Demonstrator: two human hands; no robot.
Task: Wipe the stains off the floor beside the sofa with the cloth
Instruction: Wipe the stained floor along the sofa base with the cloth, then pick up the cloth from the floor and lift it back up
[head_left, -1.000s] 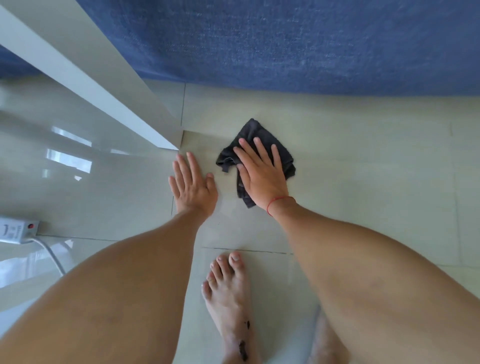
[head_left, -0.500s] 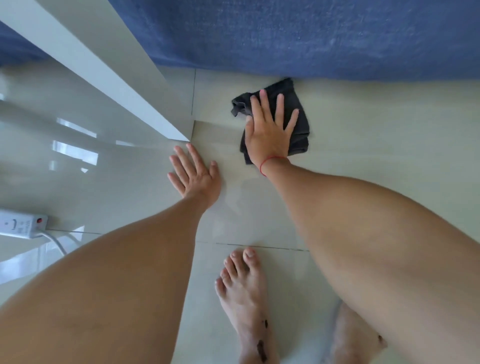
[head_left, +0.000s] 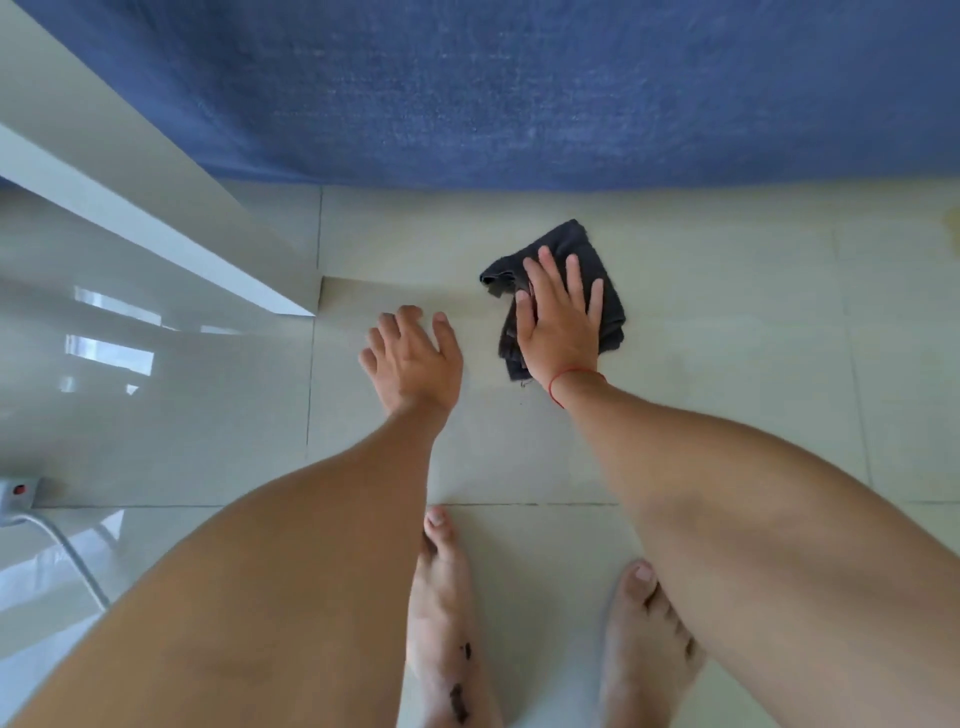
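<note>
Right hand, flat on cloth, pulled it back from sofa; wiping continues. Left hand spread, empty.

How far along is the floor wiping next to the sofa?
Mid-wipe. The right hand presses the dark cloth flat on the tile near the blue sofa; the left hand braces on the floor. No clear stains show around the cloth. A faint yellowish mark at the right edge looks unwiped.
</note>
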